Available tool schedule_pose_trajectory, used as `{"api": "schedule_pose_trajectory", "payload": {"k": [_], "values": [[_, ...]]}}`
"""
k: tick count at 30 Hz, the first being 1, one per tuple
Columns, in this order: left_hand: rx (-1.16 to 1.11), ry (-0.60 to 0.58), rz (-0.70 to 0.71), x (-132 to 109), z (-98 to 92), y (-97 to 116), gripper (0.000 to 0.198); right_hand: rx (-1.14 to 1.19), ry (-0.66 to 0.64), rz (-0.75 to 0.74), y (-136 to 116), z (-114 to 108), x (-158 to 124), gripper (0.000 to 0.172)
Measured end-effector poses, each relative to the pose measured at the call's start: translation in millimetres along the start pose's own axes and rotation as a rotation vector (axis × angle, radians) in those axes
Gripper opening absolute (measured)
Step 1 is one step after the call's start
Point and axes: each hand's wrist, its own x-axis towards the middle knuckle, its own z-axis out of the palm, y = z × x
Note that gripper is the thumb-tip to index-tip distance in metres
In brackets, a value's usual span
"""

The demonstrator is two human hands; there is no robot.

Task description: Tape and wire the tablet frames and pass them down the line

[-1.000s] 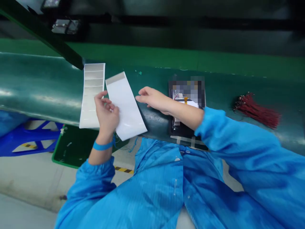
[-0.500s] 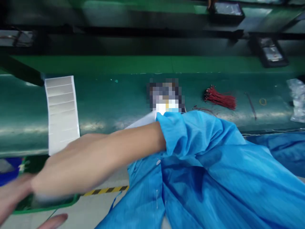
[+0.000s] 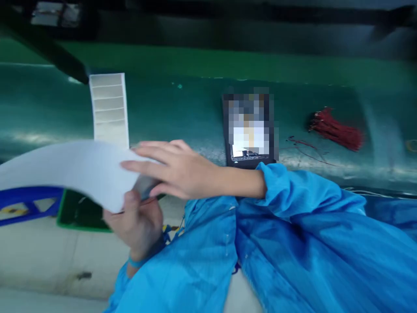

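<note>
My left hand (image 3: 137, 221) grips the near end of a long white backing strip (image 3: 65, 169) that curves out to the left, off the table's front edge. My right hand (image 3: 169, 167) lies flat over that same end of the strip, fingers stretched left and touching it. A second white strip of labels (image 3: 109, 108) lies flat on the green table (image 3: 182, 113), just behind my hands. A dark flat device (image 3: 249, 130) sits on the table to the right of my right wrist.
A bundle of red wires (image 3: 335, 130) lies at the right of the table. Below the table's front edge at the left are a green tray (image 3: 81, 213) and a blue frame (image 3: 29, 200) on the floor. My blue sleeves fill the lower right.
The blank strip has left the table and is now held in front of it, bending left. My right arm, swept far left half a second ago, has drawn back onto the strip's end.
</note>
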Motion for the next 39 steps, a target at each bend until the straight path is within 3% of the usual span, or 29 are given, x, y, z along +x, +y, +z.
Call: {"api": "schedule_pose_trajectory", "payload": {"k": [3, 4, 7, 8, 10, 12, 14, 15, 20, 23, 25, 27, 32, 36, 39], "values": [[-0.037, -0.002, 0.129, -1, -13.2, -8, 0.038, 0.222, 0.019, 0.059, 17, 24, -10, 0.036], [0.001, -0.014, 0.249, 4, -19.3, -7, 0.038, 0.305, 0.044, 0.063, 20, 28, -13, 0.030], [0.191, -0.004, 0.804, 29, -37.0, 10, 0.054, 0.488, 0.159, 0.088, 22, 26, -21, 0.014], [0.250, -0.073, 0.892, 35, -40.0, 19, 0.065, 0.521, 0.199, 0.104, 20, 22, -23, 0.011], [0.377, -0.361, 0.777, 41, -38.9, 38, 0.081, 0.574, 0.260, 0.140, 15, 15, -27, 0.009], [0.495, -0.581, 0.540, 36, -30.0, 51, 0.052, 0.688, 0.270, 0.176, 14, 8, -31, 0.009], [0.559, -0.567, 0.450, 28, -18.2, 56, 0.016, 0.894, 0.247, 0.247, 16, 3, -35, 0.016], [0.563, -0.523, 0.436, 25, -12.7, 55, 0.008, 1.006, 0.233, 0.298, 19, 1, -38, 0.022], [0.537, -0.517, 0.332, 24, 5.8, 39, 0.004, 1.259, 0.282, 0.557, 31, -2, -58, 0.038], [0.517, -0.534, 0.296, 24, 14.4, 35, 0.005, 1.274, 0.300, 0.605, 34, -3, -68, 0.031], [0.504, -0.553, 0.262, 22, 20.5, 35, 0.008, 1.138, 0.365, 0.575, 34, -4, -73, 0.018], [0.480, -0.564, 0.222, 20, 26.9, 35, 0.013, 0.835, 0.474, 0.496, 33, -4, -77, 0.009], [0.398, -0.539, 0.051, 17, 39.6, 31, 0.025, 0.036, 0.590, 0.231, 41, 6, -92, 0.022], [0.311, -0.530, -0.061, 20, 43.7, 26, 0.030, -0.247, 0.569, 0.116, 51, 18, -105, 0.037], [0.274, -0.530, -0.114, 20, 44.6, 24, 0.032, -0.264, 0.529, 0.086, 52, 17, -106, 0.037]]}}
